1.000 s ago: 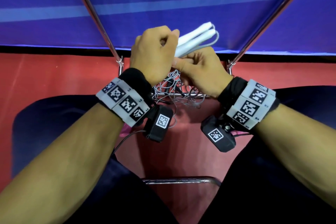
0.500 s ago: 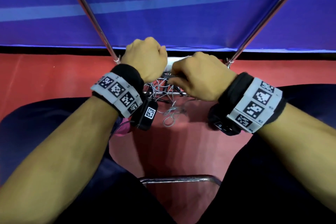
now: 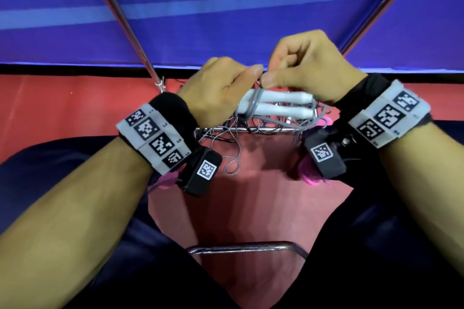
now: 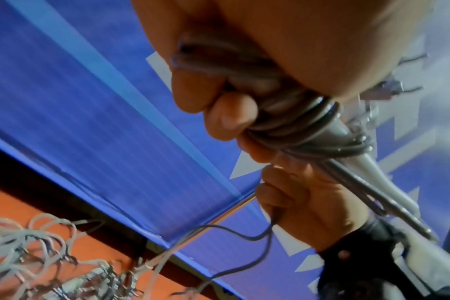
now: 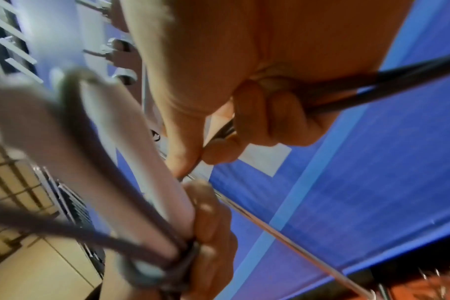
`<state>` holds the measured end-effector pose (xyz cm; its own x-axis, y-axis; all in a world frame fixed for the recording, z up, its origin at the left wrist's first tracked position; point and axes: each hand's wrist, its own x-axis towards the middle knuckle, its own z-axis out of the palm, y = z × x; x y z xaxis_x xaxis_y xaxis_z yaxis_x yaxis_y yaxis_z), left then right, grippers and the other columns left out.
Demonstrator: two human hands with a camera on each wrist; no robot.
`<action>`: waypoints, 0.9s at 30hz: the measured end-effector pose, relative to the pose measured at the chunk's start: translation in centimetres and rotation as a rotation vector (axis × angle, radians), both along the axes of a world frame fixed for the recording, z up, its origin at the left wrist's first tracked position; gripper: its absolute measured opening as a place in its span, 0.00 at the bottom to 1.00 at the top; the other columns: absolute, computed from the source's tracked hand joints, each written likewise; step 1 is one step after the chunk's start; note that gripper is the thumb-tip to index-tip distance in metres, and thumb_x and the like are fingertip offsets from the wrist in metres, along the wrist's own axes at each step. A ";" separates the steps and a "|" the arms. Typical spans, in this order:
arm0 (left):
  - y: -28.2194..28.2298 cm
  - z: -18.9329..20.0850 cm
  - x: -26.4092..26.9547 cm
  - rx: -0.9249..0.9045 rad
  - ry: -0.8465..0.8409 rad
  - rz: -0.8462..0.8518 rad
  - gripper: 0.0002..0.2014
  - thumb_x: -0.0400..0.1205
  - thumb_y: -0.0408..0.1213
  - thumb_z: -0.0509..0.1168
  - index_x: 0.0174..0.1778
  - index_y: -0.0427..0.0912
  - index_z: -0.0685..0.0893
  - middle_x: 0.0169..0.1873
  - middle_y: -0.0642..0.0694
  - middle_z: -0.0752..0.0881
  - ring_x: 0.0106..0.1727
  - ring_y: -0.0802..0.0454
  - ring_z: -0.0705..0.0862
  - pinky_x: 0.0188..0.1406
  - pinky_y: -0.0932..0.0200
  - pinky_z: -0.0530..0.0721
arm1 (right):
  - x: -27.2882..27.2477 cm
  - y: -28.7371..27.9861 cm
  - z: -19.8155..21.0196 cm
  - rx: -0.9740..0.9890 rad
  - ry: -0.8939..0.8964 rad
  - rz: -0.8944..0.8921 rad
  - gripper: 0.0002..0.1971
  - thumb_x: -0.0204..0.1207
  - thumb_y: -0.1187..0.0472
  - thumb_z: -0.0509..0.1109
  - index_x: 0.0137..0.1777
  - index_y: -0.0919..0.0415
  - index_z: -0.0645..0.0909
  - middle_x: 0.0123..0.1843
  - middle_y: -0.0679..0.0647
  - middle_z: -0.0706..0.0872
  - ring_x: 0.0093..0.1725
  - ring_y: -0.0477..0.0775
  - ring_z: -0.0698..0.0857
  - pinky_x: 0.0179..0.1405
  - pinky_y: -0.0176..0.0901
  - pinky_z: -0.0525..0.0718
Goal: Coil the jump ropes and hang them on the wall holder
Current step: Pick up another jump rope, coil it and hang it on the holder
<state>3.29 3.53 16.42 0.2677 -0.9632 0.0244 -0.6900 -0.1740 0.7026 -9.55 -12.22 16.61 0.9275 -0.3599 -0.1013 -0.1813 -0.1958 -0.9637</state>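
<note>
Jump rope [image 3: 283,110]: being bound at the handles [image 3: 281,96], held up between both hands.
Left hand [image 3: 213,93] is curling round one end of the two white handles, fingers [image 4: 229,119] clamping the grey cord [image 3: 256,101] wraps; right hand [image 3: 308,68] is pinching the free cord between thumb and forefinger, other fingers curling in. Bundle is hanging in the air just above a wire basket [image 3: 251,130] of tangled ropes, before a blue banner [image 3: 226,32]. Judgement: handles are looking light and rigid, good to grip; cord is looking thin, springy and slick, likely uncoiling if tension drops, so hold at the wraps. Both wrists are bending inward, backs of hands up, forearms converging.
</note>
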 end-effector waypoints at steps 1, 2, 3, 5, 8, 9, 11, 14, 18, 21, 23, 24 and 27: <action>-0.1 0.2 -0.3 -0.028 0.088 0.032 0.31 0.86 0.60 0.50 0.25 0.39 0.63 0.22 0.48 0.60 0.25 0.52 0.58 0.25 0.53 0.59 | 0.2 0.1 -0.3 0.068 -0.018 -0.021 0.12 0.66 0.61 0.83 0.33 0.59 0.81 0.24 0.53 0.82 0.24 0.46 0.74 0.24 0.35 0.70; -0.1 0.4 -0.5 -0.058 0.177 0.064 0.34 0.83 0.64 0.50 0.25 0.35 0.65 0.23 0.47 0.61 0.26 0.52 0.59 0.26 0.50 0.59 | 0.3 0.3 -0.4 0.152 -0.039 -0.033 0.09 0.70 0.66 0.79 0.35 0.60 0.80 0.25 0.49 0.82 0.24 0.43 0.76 0.23 0.33 0.72; -0.1 0.6 -0.6 -0.089 0.260 0.093 0.38 0.80 0.67 0.52 0.25 0.30 0.68 0.22 0.44 0.63 0.25 0.51 0.61 0.25 0.50 0.59 | 0.8 0.5 -0.9 0.194 -0.045 -0.050 0.08 0.74 0.70 0.74 0.37 0.61 0.79 0.27 0.49 0.84 0.25 0.42 0.79 0.26 0.33 0.76; -0.1 0.8 -0.8 -0.143 0.385 0.137 0.41 0.77 0.67 0.57 0.28 0.22 0.71 0.19 0.38 0.67 0.20 0.50 0.66 0.21 0.54 0.60 | 1.4 1.2 -1.8 0.107 -0.008 -0.087 0.10 0.78 0.73 0.68 0.39 0.59 0.77 0.34 0.52 0.84 0.31 0.38 0.83 0.35 0.33 0.80; -0.2 0.5 -0.6 -0.188 0.443 0.255 0.40 0.79 0.63 0.65 0.28 0.22 0.72 0.17 0.30 0.72 0.15 0.48 0.69 0.19 0.60 0.63 | 1.9 2.5 -2.6 -0.252 0.124 -0.098 0.11 0.72 0.61 0.68 0.48 0.45 0.73 0.49 0.49 0.77 0.37 0.14 0.75 0.44 0.17 0.73; -0.4 0.2 -0.3 -0.198 0.471 0.307 0.38 0.80 0.60 0.66 0.29 0.21 0.73 0.17 0.30 0.74 0.14 0.47 0.71 0.18 0.62 0.64 | 2.1 3.1 -2.6 -0.269 0.099 -0.120 0.12 0.73 0.62 0.68 0.51 0.45 0.72 0.50 0.48 0.77 0.39 0.11 0.73 0.46 0.15 0.72; -0.8 -0.2 0.4 -0.226 0.504 0.380 0.36 0.81 0.57 0.65 0.33 0.19 0.73 0.22 0.24 0.79 0.13 0.42 0.73 0.15 0.59 0.68 | 2.5 3.9 -2.4 -0.148 0.014 -0.209 0.15 0.79 0.70 0.66 0.44 0.45 0.75 0.41 0.41 0.80 0.33 0.23 0.79 0.38 0.21 0.77; -1.1 -0.5 1.0 -0.247 0.407 0.432 0.30 0.81 0.52 0.62 0.31 0.22 0.70 0.27 0.20 0.77 0.16 0.37 0.74 0.14 0.53 0.69 | 2.6 5.0 -1.8 0.002 -0.071 -0.215 0.17 0.78 0.76 0.60 0.31 0.58 0.77 0.20 0.43 0.77 0.20 0.41 0.70 0.21 0.34 0.67; -1.3 -0.7 1.6 -0.224 0.257 0.492 0.17 0.77 0.41 0.59 0.30 0.29 0.72 0.29 0.24 0.72 0.23 0.31 0.77 0.19 0.38 0.76 | 2.1 5.2 -1.4 0.117 -0.108 -0.157 0.09 0.69 0.71 0.67 0.34 0.79 0.73 0.23 0.54 0.69 0.23 0.48 0.63 0.23 0.38 0.62; -1.3 -0.6 1.6 -0.203 0.191 0.495 0.13 0.75 0.39 0.57 0.32 0.33 0.78 0.29 0.29 0.77 0.27 0.29 0.81 0.25 0.32 0.81 | 1.9 5.5 -1.2 0.119 -0.167 -0.143 0.11 0.77 0.63 0.70 0.37 0.71 0.79 0.26 0.67 0.72 0.22 0.49 0.65 0.22 0.40 0.62; -1.3 -0.6 1.3 -0.191 0.180 0.492 0.13 0.75 0.40 0.56 0.34 0.34 0.80 0.29 0.31 0.79 0.28 0.30 0.82 0.26 0.33 0.83 | 1.7 5.4 -1.4 0.104 -0.182 -0.146 0.09 0.80 0.62 0.71 0.38 0.62 0.82 0.25 0.65 0.78 0.21 0.46 0.68 0.21 0.39 0.65; -1.2 -0.7 1.0 -0.187 0.180 0.495 0.13 0.75 0.40 0.56 0.34 0.35 0.81 0.28 0.33 0.80 0.28 0.31 0.82 0.27 0.33 0.84 | 1.5 5.4 -1.5 0.107 -0.176 -0.142 0.09 0.80 0.62 0.71 0.38 0.59 0.83 0.23 0.55 0.80 0.20 0.45 0.69 0.22 0.39 0.65; -1.0 -1.0 0.4 -0.182 0.141 0.495 0.14 0.78 0.41 0.56 0.35 0.37 0.80 0.29 0.36 0.80 0.33 0.32 0.80 0.32 0.39 0.83 | 1.2 5.4 -2.0 0.095 -0.122 -0.138 0.09 0.79 0.61 0.73 0.37 0.54 0.84 0.19 0.45 0.76 0.19 0.47 0.68 0.21 0.40 0.64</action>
